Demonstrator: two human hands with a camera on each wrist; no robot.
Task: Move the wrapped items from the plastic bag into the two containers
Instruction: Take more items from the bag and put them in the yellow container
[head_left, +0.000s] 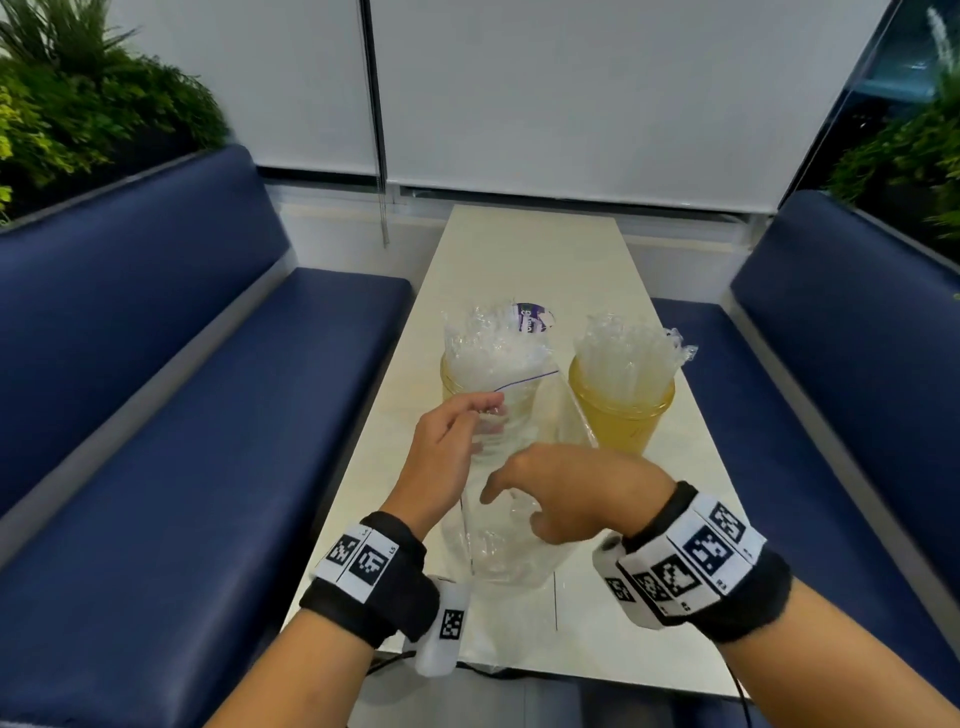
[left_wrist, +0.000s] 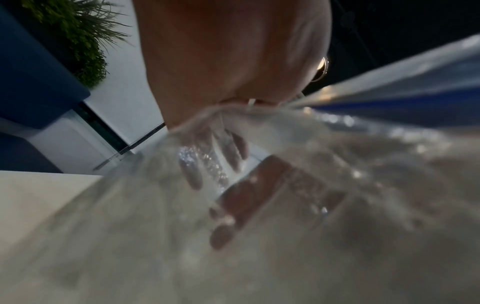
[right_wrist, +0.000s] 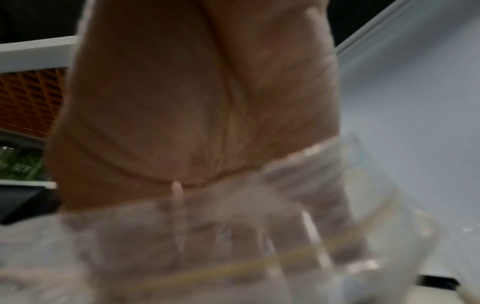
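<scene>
Left hand (head_left: 447, 447) pinches the plastic bag (head_left: 506, 525) rim at eleven o'clock, right hand (head_left: 566, 493) fingers curled gripping its lower body, nearer the wrapped items (head_left: 511, 551)

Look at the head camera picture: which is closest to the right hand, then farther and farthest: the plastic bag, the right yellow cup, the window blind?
1. plastic bag: under the right hand, touching it.
2. right yellow cup: just beyond, on the table.
3. window blind: far end, behind the table.

Table (head_left: 524, 249): between two benches, at 9 (head_left: 156, 415) and 3 o'clock (head_left: 831, 364).
Containers: side by side, left container (head_left: 452, 382) at 11, right container (head_left: 621, 421) at 1.
Plastic bag (head_left: 511, 545): nearer, at 6.
</scene>
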